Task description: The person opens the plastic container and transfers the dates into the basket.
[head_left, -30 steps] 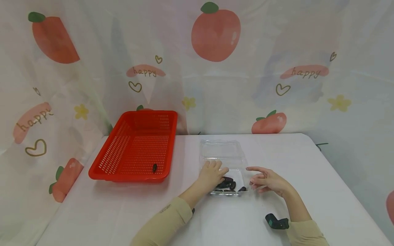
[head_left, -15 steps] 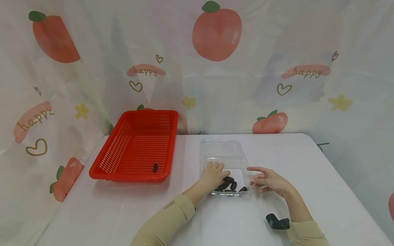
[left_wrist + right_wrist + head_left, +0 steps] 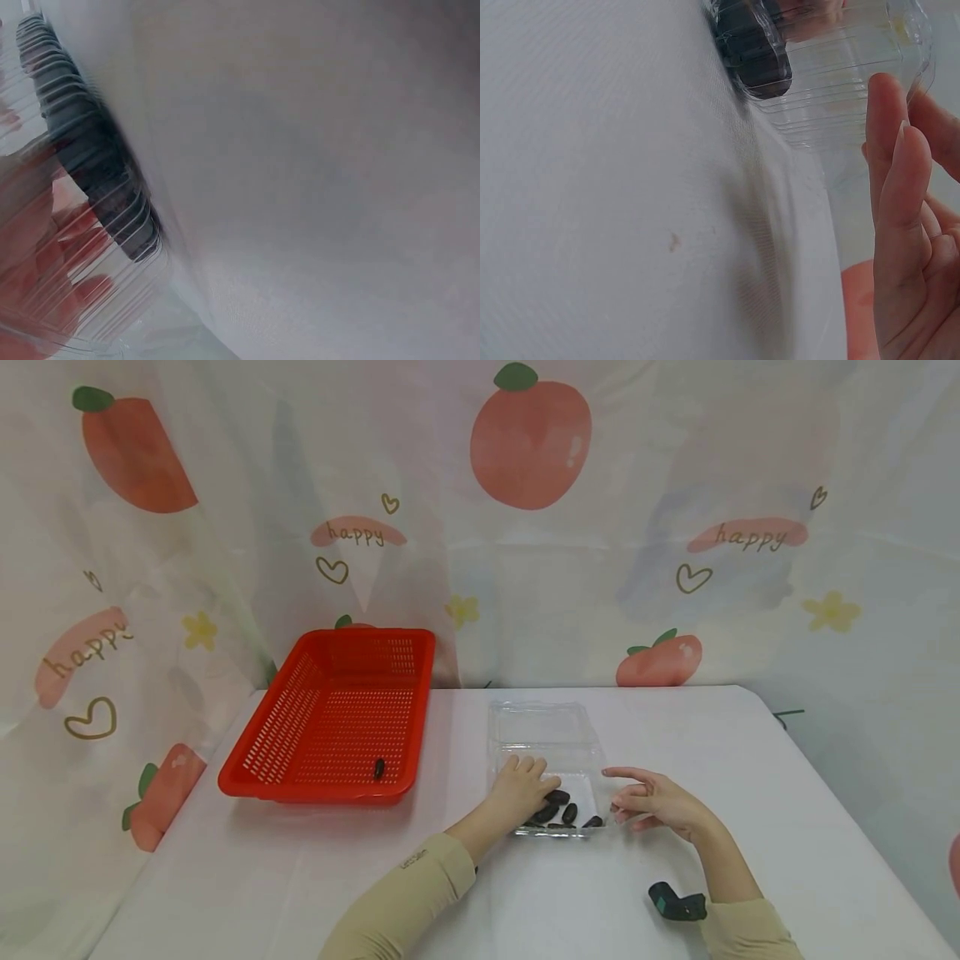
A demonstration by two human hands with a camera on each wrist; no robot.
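A clear plastic clamshell box (image 3: 581, 785) stands on the table with its lid folded back. Several dark, glossy oblong pieces (image 3: 569, 813) lie inside; their exact kind is unclear. My left hand (image 3: 517, 792) reaches into the left of the box, over these pieces. Its fingertips are hidden in the head view and blurred behind the ribbed wall in the left wrist view, so I cannot tell whether they grip a piece. My right hand (image 3: 658, 802) is at the box's right side, fingers loosely bent, with fingertips (image 3: 889, 94) at the clear rim.
A red perforated plastic basket (image 3: 424, 727) stands at the back left, with one dark oblong piece (image 3: 379, 768) in it. A black bent device (image 3: 677, 902) is beside the right sleeve. A printed curtain (image 3: 570, 577) hangs behind the white table (image 3: 675, 727).
My left hand has shifted slightly right and back inside the box, showing more of the dark pieces. My right hand stays at the box's side.
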